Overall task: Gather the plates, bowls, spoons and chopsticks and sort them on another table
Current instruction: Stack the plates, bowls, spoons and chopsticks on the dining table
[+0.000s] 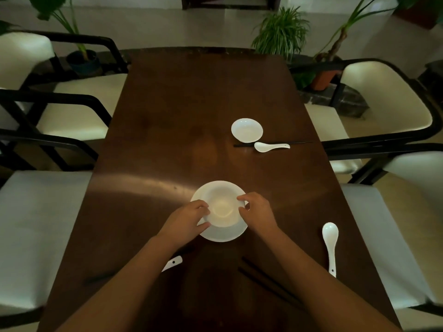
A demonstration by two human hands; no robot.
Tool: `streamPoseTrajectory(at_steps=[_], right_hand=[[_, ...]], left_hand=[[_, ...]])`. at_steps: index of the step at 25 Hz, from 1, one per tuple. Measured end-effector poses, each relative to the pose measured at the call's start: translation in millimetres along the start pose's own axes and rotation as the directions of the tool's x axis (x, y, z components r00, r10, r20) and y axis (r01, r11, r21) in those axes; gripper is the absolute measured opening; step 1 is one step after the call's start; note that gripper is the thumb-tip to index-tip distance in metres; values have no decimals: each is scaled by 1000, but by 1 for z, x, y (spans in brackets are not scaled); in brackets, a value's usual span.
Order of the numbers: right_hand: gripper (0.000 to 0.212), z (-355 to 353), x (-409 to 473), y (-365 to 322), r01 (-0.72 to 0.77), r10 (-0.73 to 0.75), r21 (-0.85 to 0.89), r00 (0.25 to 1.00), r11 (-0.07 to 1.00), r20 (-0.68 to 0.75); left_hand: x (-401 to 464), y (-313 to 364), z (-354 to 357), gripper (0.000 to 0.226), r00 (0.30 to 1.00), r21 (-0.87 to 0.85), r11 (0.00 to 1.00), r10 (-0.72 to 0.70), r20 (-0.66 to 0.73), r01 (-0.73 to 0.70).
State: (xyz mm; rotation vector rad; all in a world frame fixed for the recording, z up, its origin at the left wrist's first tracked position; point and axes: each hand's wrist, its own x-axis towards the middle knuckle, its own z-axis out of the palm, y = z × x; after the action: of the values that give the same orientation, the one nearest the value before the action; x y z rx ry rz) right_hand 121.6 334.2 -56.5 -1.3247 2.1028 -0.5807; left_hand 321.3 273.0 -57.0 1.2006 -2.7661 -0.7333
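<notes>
A white bowl (221, 207) sits on a white plate (223, 234) at the near middle of the dark wooden table (167, 116). My left hand (189, 219) grips the bowl's left rim and my right hand (257, 209) grips its right rim. Farther back on the right lies a small white dish (247, 130), with black chopsticks (273, 143) and a white spoon (271, 146) just in front of it. Another white spoon (330, 245) lies at the near right. Black chopsticks (266, 279) lie between my forearms. A spoon handle (173, 262) pokes out under my left forearm.
Cream-cushioned chairs with black frames stand along both sides: chair (28, 236) at near left, chair (393, 236) at near right, others behind them. Potted plants (282, 32) stand past the far end of the table. Another dark chopstick (98, 279) lies near the left edge.
</notes>
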Motion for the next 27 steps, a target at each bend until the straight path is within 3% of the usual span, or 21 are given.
streamPoseTrajectory(at_steps=[12,16,20,23,25,27], right_hand=[[32,20,-12,8,3,-15,-122,994,993,-104],[37,9,-19,8,101,-124,-253,989,962,-78],[30,-21,-4,0,278,-357,-394,923,876,-142],[29,-47,27,-3,303,-400,-422,903,854,-161],[32,-65,61,-3,233,-313,-338,927,912,-206],[31,-83,102,-2,138,-181,-167,943,976,-281]], left_hand=[[-3,-11,19,34,994,10,998,62,-89,-61],[-4,-9,13,43,976,95,985,156,-149,-143],[26,-1,-14,33,932,98,974,226,-283,-206],[70,12,-38,27,945,-18,990,131,-300,-142],[110,17,-50,30,968,-183,983,-46,-245,1],[156,18,-62,30,954,-351,916,-259,-151,194]])
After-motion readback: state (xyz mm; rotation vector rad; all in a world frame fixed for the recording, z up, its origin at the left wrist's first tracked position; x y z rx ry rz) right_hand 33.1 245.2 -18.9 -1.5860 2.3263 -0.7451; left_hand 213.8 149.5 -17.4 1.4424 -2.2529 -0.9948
